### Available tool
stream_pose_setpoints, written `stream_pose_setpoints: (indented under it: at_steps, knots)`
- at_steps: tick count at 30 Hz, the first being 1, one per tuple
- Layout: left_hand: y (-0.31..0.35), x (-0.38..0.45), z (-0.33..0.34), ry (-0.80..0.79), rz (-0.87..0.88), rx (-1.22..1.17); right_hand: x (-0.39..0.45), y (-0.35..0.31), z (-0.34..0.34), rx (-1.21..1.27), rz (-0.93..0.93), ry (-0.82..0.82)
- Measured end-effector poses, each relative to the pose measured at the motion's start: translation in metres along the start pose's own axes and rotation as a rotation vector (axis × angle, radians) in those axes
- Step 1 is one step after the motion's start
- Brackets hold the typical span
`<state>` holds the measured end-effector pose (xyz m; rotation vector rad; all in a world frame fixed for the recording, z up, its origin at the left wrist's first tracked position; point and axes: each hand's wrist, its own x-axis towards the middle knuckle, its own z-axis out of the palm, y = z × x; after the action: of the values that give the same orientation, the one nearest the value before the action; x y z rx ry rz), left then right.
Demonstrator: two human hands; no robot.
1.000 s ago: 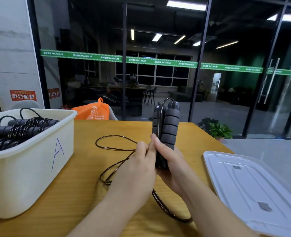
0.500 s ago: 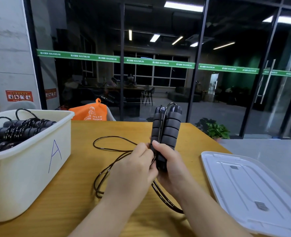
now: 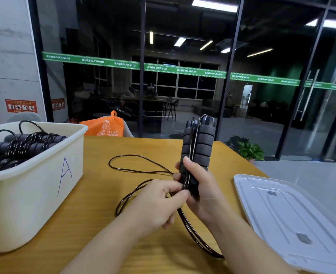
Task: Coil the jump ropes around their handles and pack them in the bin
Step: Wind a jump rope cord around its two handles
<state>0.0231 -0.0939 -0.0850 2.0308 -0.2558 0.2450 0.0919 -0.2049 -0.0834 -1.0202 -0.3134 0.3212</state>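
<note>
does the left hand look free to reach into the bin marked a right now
Probably not yet: the left hand is pinching the rope against the handles. The bin sits close on its side, with nothing between.

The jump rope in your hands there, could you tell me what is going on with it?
A person is bundling a jump rope. The right hand holds both grey foam handles upright together, while the left hand pinches the black cord at their base. Most of the cord lies loose in loops on the wooden table. The white bin marked A already holds coiled ropes; its lid lies to the right.
</note>
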Motion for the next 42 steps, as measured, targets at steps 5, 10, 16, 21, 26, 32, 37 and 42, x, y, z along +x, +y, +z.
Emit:
stream_pose_setpoints:
  at_steps: [5,10,16,21,26,32,37,42]
  knots:
    - [0.001,0.000,0.002,0.029,0.053,0.093,-0.004,-0.004,0.002,0.039,-0.001,-0.043]
    - [-0.011,-0.001,-0.009,0.009,0.012,0.419,0.000,-0.015,-0.009,0.029,-0.030,-0.075]
    - [-0.027,0.001,-0.035,0.027,-0.127,0.485,-0.008,-0.018,-0.017,-0.734,-0.164,-0.201]
    - [-0.039,-0.002,-0.052,0.090,-0.146,0.471,-0.008,-0.009,-0.002,-1.112,-0.312,-0.310]
    - [-0.033,-0.009,-0.068,-0.009,-0.052,0.577,-0.005,-0.008,-0.011,-1.405,-0.462,-0.439]
    - [-0.035,-0.002,-0.076,0.384,-0.104,0.609,-0.008,-0.005,-0.017,-1.712,-0.711,-0.464]
    - [-0.015,-0.004,-0.070,0.572,0.099,0.764,-0.017,0.007,0.006,-1.925,-0.791,-0.401]
    - [-0.001,-0.006,-0.050,0.575,0.233,0.924,-0.018,0.010,0.014,-1.919,-0.638,-0.126]
